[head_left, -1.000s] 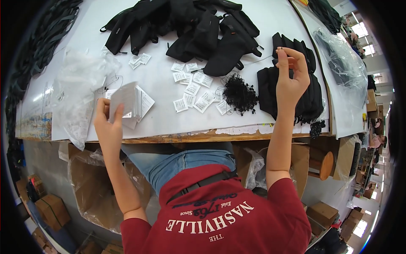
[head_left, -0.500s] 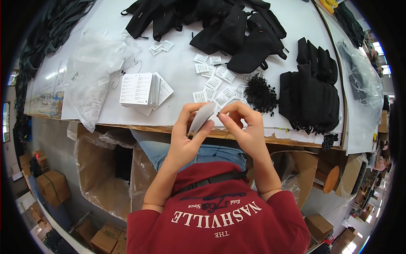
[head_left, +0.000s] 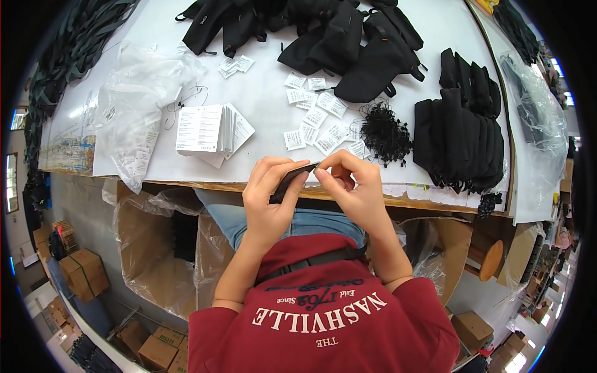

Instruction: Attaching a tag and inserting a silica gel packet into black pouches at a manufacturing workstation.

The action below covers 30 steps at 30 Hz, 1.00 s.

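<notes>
A dark-faced card tag (head_left: 287,184) with a pale edge is gripped on edge between the thumb and fingers of my left hand (head_left: 264,194), just over the table's front edge. At its upper right corner, my right hand (head_left: 360,186) is closed in a pinch; what its fingertips hold, if anything, is too small to make out. Beyond my left hand stands a stack of white printed cards (head_left: 200,128), slightly fanned. Small white printed labels (head_left: 314,117) lie scattered ahead of my hands. A tangled heap of black hang-tag strings (head_left: 384,133) is beyond my right hand.
Black fabric bags (head_left: 367,59) are heaped at the far side. Stacked black pouches (head_left: 459,133) stand to the right. Clear plastic bags (head_left: 134,105) and dark straps (head_left: 74,37) lie left. Plastic-lined cardboard boxes (head_left: 149,261) sit below the table's front edge (head_left: 211,186).
The card in my left hand has turned from its pale face to its dark one. My right fingertips have come left, up to its corner.
</notes>
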{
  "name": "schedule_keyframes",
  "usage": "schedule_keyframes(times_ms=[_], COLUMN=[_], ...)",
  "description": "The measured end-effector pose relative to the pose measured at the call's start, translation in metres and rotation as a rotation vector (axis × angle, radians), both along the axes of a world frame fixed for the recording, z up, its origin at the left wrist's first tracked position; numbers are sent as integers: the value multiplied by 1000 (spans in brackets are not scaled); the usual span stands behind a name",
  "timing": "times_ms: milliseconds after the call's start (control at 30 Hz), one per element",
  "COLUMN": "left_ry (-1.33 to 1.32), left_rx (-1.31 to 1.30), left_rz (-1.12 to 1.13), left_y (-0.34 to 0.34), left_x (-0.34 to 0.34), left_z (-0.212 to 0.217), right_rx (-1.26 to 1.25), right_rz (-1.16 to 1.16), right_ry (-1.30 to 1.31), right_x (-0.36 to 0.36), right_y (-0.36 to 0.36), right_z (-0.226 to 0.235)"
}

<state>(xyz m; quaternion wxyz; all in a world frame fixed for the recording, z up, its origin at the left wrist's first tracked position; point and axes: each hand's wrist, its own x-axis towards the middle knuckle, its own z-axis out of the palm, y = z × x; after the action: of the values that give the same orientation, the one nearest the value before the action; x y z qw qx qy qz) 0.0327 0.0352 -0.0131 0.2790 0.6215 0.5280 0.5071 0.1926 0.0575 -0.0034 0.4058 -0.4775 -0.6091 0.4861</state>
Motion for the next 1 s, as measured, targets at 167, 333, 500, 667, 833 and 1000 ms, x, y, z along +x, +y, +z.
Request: schedule_keyframes(times_ms=[167,333,500,667,833,1000], left_ry=[39,126,-127,-183,-220,-318], left_rx=[61,182,-62,-169,-165,-471], left_rz=[-6,-63,-221,-285,-328,-462], left_y=[-1,2,-2,-1,2,15], left_x=[1,-5,-10,-10,-10,-7], left_z=[-3,-7,-3,-4,-14,-17], right_rx=[-3,2,117,151,-1,56], right_rz=[-9,-22,-28,-4,-5,77], right_ry=[-37,-80,-72,-58,43,-144], right_x=[1,3,11,19,27,34], right_y=[0,1,-7,-5,-2,0], right_z=[-2,-1,-6,-10,-12,-17])
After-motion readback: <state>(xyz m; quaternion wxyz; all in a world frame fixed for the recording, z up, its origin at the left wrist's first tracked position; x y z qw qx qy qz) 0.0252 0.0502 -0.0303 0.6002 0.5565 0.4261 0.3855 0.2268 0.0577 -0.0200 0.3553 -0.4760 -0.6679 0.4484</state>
